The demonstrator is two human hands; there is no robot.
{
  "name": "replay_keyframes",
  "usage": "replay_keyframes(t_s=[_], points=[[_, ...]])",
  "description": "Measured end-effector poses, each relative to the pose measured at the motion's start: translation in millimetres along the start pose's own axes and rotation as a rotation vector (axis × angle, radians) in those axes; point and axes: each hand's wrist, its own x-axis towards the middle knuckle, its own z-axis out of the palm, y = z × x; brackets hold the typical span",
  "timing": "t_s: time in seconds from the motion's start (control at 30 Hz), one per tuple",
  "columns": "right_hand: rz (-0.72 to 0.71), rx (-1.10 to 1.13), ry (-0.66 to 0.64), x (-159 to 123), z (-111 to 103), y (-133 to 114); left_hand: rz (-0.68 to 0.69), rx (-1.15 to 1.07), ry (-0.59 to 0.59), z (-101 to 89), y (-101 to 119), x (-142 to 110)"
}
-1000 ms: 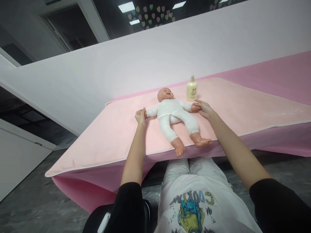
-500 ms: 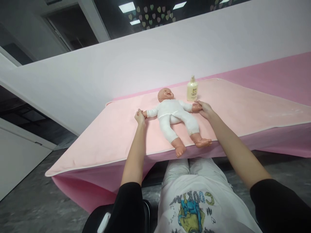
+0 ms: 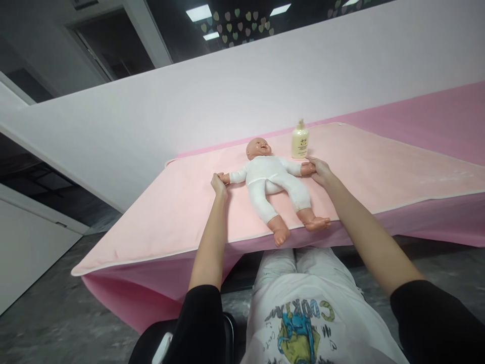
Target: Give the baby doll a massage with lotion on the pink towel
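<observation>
A baby doll [image 3: 266,174] in a white suit lies on its back on the pink blanket [image 3: 182,202], its head towards the wall and its bare feet near the table's front edge. Its arms are stretched out to both sides. My left hand [image 3: 219,184] is closed on the doll's hand at the left. At the right, my right hand [image 3: 320,169] holds the doll's other hand, thumb on top; part of its fingers is hidden. Just behind my right hand stands a pale yellow pump bottle [image 3: 300,142], upright.
A white wall [image 3: 227,101] rises behind the table. The pink table cover [image 3: 454,108] shows past the blanket at the right and hangs down in front. A dark chair [image 3: 227,328] is below, at the left of my legs.
Hardly anything differs. My fingers have shifted very slightly at the doll's hands; the doll and the bottle stay in place.
</observation>
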Motion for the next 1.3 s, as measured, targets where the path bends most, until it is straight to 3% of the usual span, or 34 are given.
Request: replay_keyframes(t_s=[0.6,0.87,1.03,1.3], points=[[-0.054,-0.004,-0.12,-2.2,-2.3,0.1,0.084,0.044,-0.073,-0.1,1.3,-8.3],[-0.035,0.02,-0.187,-2.4,-2.8,-0.6,0.054,0.024,-0.072,-0.7,-1.7,-3.2],[0.057,0.077,-0.172,-6.3,-0.7,-5.6,0.009,0.001,-0.056,0.5,0.8,-4.5],[0.093,0.056,-0.075,1.9,-0.9,-1.0,-0.002,0.009,0.013,-0.7,-3.1,3.6]])
